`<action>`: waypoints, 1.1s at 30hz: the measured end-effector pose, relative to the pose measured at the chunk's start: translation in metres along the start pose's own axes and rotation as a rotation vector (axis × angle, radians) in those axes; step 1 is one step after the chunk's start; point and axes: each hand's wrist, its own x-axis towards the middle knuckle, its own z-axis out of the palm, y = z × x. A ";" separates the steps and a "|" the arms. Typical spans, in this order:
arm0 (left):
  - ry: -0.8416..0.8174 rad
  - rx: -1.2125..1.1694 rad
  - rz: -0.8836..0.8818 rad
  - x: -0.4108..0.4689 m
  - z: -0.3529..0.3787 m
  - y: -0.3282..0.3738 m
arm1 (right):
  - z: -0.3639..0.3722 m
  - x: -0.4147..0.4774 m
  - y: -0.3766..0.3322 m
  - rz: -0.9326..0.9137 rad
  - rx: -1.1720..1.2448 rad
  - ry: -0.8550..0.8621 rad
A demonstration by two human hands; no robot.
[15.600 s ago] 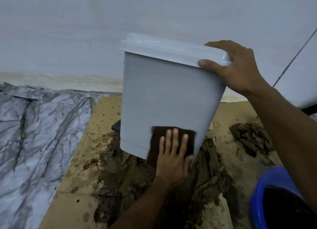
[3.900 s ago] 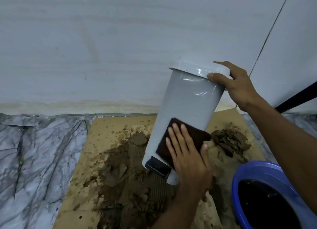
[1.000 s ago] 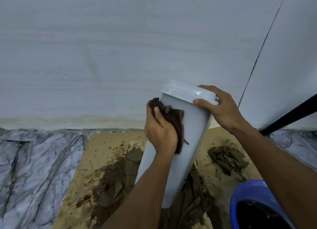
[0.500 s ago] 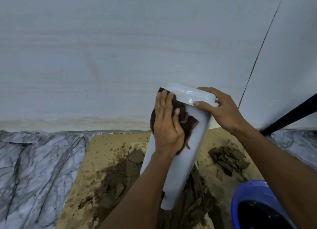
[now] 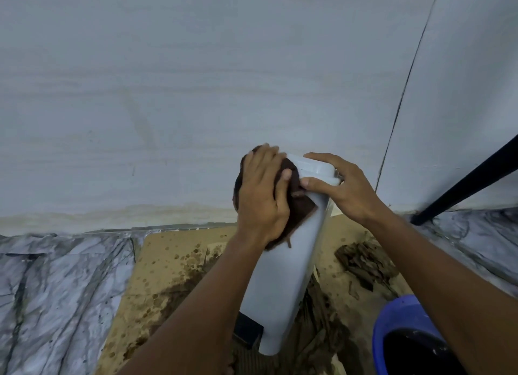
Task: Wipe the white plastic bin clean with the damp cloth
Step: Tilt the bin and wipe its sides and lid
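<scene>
The white plastic bin (image 5: 283, 285) stands tilted on its base in the middle of the view, lid (image 5: 318, 168) at the top and black pedal (image 5: 248, 329) at the bottom left. My left hand (image 5: 260, 198) lies flat over the dark brown damp cloth (image 5: 301, 209) and presses it against the bin's upper side and the lid's left edge. Fingers reach over the top of the cloth. My right hand (image 5: 343, 191) grips the lid rim from the right, thumb under the rim and fingers over it.
A blue bucket (image 5: 400, 315) holding dark water sits at the lower right. Wet, stained cardboard (image 5: 168, 265) lies under the bin, with soggy brown scraps (image 5: 363, 262) to its right. Marble-patterned floor (image 5: 56, 290) spreads left. A pale wall (image 5: 196, 94) and a black rod (image 5: 462, 184) stand behind.
My left hand has slid the cloth up the bin's side to the lid edge. The right hand keeps its grip on the lid rim, and the bin stays tilted.
</scene>
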 end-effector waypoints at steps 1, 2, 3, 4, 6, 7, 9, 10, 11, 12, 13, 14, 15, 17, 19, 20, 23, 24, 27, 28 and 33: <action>-0.025 0.002 0.055 -0.003 0.001 0.001 | -0.002 -0.001 0.000 -0.001 0.000 -0.003; -0.032 -0.023 0.051 -0.003 0.000 0.001 | -0.003 -0.001 0.001 0.001 0.005 -0.006; -0.009 -0.069 -0.012 -0.002 -0.002 0.001 | -0.004 -0.002 0.001 0.005 0.010 -0.010; 0.037 -0.107 -0.077 0.000 -0.004 0.001 | -0.004 -0.002 0.001 0.008 0.011 -0.012; 0.140 -0.079 -0.122 0.000 -0.006 0.001 | -0.002 -0.003 0.000 0.010 -0.001 -0.015; 0.156 -0.033 -0.104 0.000 -0.006 0.001 | -0.001 -0.003 -0.001 0.009 -0.005 -0.014; 0.139 0.034 -0.071 0.001 -0.004 0.002 | -0.001 -0.004 -0.001 0.010 0.005 -0.010; 0.126 0.058 -0.065 0.001 -0.002 0.005 | -0.002 -0.004 -0.001 0.009 0.015 -0.013; 0.114 0.076 -0.058 0.000 -0.001 0.007 | -0.004 -0.005 0.000 0.007 0.023 -0.019; 0.103 0.090 -0.045 -0.001 0.002 0.011 | -0.005 -0.006 0.000 0.004 0.030 -0.028; 0.090 0.094 -0.016 -0.002 0.005 0.014 | -0.007 -0.007 0.001 -0.001 0.036 -0.037; 0.071 0.090 0.025 -0.003 0.007 0.018 | -0.010 -0.008 0.002 -0.007 0.044 -0.045; 0.047 0.087 0.067 -0.003 0.008 0.020 | -0.012 -0.009 0.003 -0.012 0.052 -0.052; -0.001 0.091 0.123 -0.001 0.006 0.018 | -0.015 -0.009 0.004 -0.014 0.055 -0.066; -0.005 0.088 0.086 0.001 -0.002 0.010 | -0.015 -0.008 0.004 -0.004 0.051 -0.082; 0.024 0.084 0.035 0.001 -0.005 0.006 | -0.013 -0.008 0.004 0.001 0.055 -0.089; 0.077 0.084 -0.060 -0.001 -0.006 0.008 | -0.008 -0.007 0.002 -0.008 0.062 -0.095; 0.061 0.098 -0.040 -0.003 -0.003 0.011 | -0.007 -0.006 0.002 -0.014 0.058 -0.090; -0.010 0.147 0.108 -0.011 0.005 0.020 | -0.011 -0.007 0.003 -0.024 0.035 -0.092; -0.034 0.155 0.138 -0.013 0.006 0.019 | -0.013 -0.008 0.004 -0.021 0.036 -0.106; 0.006 0.235 0.021 -0.018 0.001 0.003 | -0.011 -0.006 0.001 0.018 0.094 -0.135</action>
